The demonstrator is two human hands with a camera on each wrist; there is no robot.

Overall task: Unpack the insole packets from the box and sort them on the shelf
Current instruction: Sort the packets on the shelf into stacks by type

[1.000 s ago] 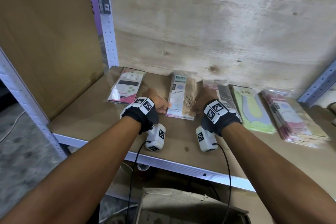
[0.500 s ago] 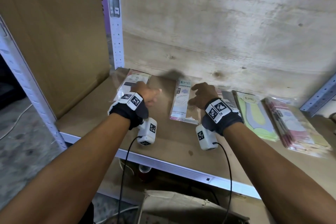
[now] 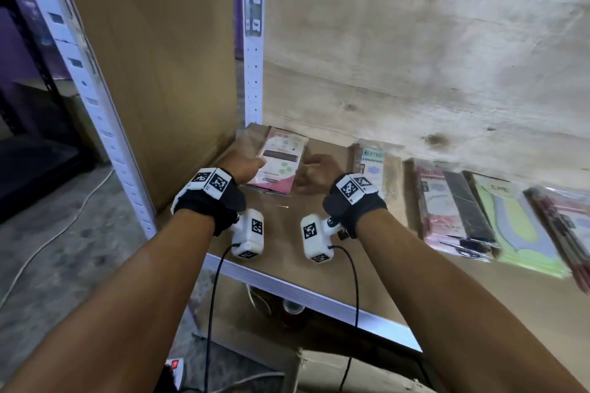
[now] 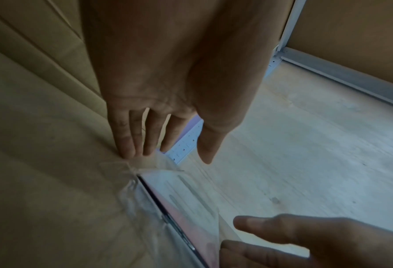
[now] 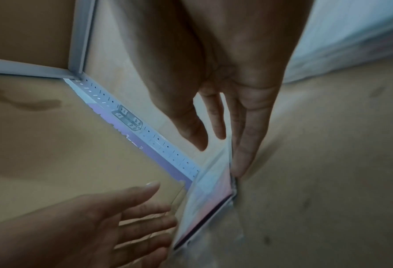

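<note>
Loosely, both hands flank the pink packet (image 3: 281,163) near the shelf's (image 3: 287,252) left wall.

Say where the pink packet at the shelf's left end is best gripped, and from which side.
Judging by its pose, grip the pink packet by its two long edges, one hand on each side. It lies flat on the shelf, and the left hand and right hand already flank it.

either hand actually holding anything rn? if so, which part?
Nothing is held. The left hand and right hand, fingers straight, flank the long side edges of the pink packet lying on the shelf.
</note>
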